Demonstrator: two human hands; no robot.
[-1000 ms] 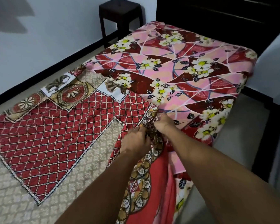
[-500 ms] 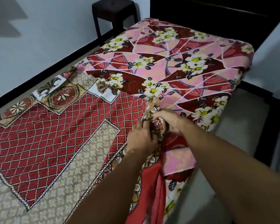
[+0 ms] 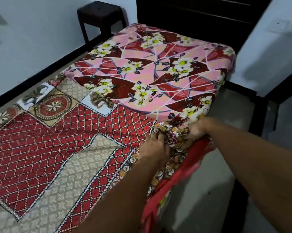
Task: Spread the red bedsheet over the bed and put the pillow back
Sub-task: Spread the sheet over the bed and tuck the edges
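The red bedsheet point(image 3: 46, 148), patterned with a white diamond grid and beige panels, covers the near and left part of the bed. The far part of the bed shows a pink and maroon floral cover point(image 3: 158, 71). At the bed's right edge both hands hold the sheet's bunched ornate border. My left hand point(image 3: 154, 147) grips the fold from the left. My right hand point(image 3: 195, 130) pinches it from the right. Plain red cloth hangs down the bed's side below them. No pillow is in view.
A dark stool point(image 3: 99, 19) stands in the far corner by the white wall. A dark headboard or cabinet point(image 3: 200, 15) rises behind the bed. Grey floor point(image 3: 226, 148) runs along the right side, with a dark frame piece point(image 3: 259, 111) close by.
Both hands have carried the sheet's bunched border toward the bed's right edge and slightly nearer me. My view has swung left and closer.
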